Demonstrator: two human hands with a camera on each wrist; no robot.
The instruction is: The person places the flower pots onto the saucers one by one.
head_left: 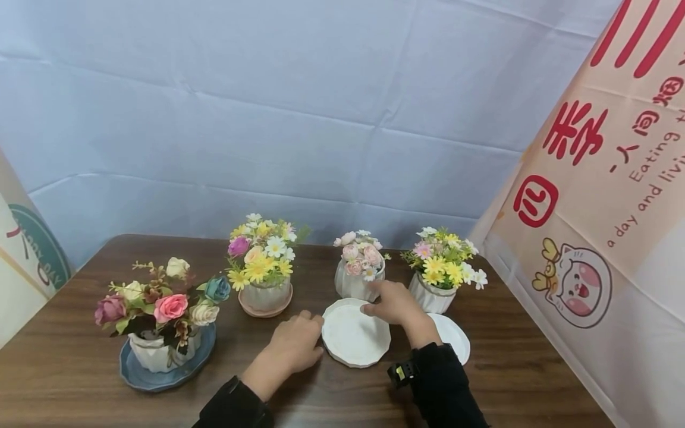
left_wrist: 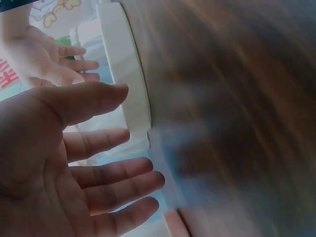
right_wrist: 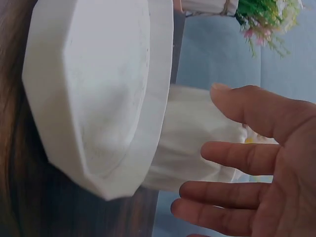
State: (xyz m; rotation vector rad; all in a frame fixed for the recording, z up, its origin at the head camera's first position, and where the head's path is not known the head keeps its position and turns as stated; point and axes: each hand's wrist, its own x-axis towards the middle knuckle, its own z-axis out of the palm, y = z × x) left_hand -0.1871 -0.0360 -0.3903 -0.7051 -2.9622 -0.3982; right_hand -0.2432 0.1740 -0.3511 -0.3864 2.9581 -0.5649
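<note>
A white many-sided saucer (head_left: pixel 353 333) lies on the wooden table between my two hands. My left hand (head_left: pixel 295 343) is at its left edge; in the left wrist view the fingers spread loosely beside the saucer's rim (left_wrist: pixel 129 64), holding nothing. Over the saucer's far right part reaches my right hand (head_left: pixel 398 308). Its fingers are apart and extended in front of a white ribbed pot (right_wrist: pixel 190 133) in the right wrist view, with nothing gripped. That pot bears pale pink flowers (head_left: pixel 361 254) and stands just behind the saucer.
To the right, a white pot (head_left: pixel 432 297) of yellow flowers stands behind another white saucer (head_left: pixel 453 340), partly hidden by my right arm. Leftward are a flower pot (head_left: pixel 264 297) on a pink saucer (head_left: pixel 278 310) and a rose pot (head_left: pixel 155 352) on a blue saucer (head_left: pixel 131 371).
</note>
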